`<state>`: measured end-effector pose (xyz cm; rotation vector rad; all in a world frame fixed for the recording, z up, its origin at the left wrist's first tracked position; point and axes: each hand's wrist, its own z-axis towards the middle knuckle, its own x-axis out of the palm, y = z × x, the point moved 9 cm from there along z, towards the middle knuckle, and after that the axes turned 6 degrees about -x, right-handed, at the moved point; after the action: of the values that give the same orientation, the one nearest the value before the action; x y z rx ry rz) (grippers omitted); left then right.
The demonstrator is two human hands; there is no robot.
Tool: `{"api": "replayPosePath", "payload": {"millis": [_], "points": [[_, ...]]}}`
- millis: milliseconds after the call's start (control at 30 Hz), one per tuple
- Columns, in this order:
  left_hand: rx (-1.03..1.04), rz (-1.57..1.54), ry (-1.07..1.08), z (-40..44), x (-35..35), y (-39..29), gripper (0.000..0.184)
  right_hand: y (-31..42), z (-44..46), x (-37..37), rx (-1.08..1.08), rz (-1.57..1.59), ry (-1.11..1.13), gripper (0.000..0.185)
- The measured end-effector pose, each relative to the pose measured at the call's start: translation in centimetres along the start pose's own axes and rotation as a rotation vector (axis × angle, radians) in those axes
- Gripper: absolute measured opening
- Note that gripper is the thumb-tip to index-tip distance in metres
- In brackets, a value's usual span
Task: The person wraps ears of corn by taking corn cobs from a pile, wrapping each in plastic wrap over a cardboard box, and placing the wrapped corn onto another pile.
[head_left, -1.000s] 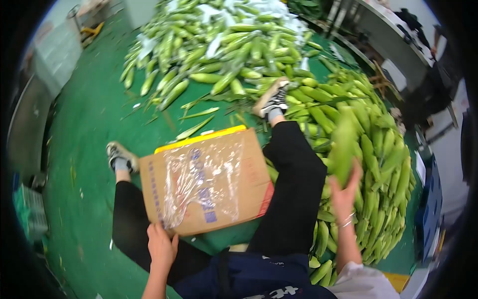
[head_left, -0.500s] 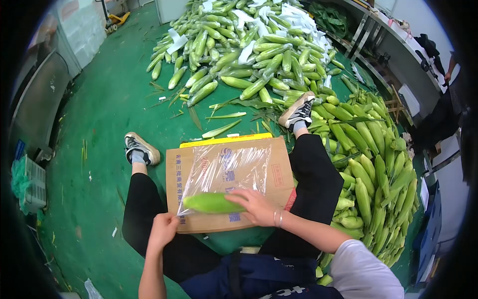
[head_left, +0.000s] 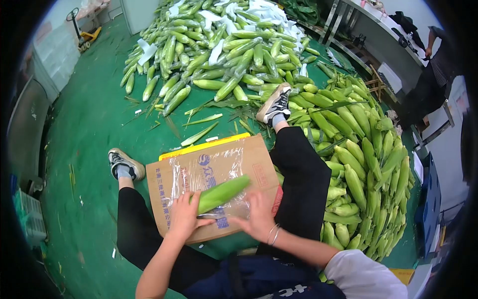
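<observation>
The hands are apart: the left hand [head_left: 184, 217] meets the corn ear's [head_left: 224, 194] eight-o'clock end, grip unclear; the right hand [head_left: 260, 218], at four o'clock, is spread. Apparently the ear is being positioned over clear film [head_left: 179, 172] on cardboard [head_left: 158, 183]; the next move calls for steadying both.
</observation>
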<state>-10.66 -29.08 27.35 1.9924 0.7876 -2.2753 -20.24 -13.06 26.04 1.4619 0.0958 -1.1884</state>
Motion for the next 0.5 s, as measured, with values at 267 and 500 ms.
{"api": "replayPosePath", "payload": {"millis": [267, 500], "points": [[0.18, 0.034, 0.036, -2.0, 0.0, -3.7, 0.061, -3.9, 0.0, -11.3, -0.004, 0.035, -0.398, 0.015], [0.082, -0.067, 0.338, -5.9, 2.1, -4.7, 0.07, 1.5, -3.9, -0.8, -0.088, 0.008, 0.006, 0.034]]}}
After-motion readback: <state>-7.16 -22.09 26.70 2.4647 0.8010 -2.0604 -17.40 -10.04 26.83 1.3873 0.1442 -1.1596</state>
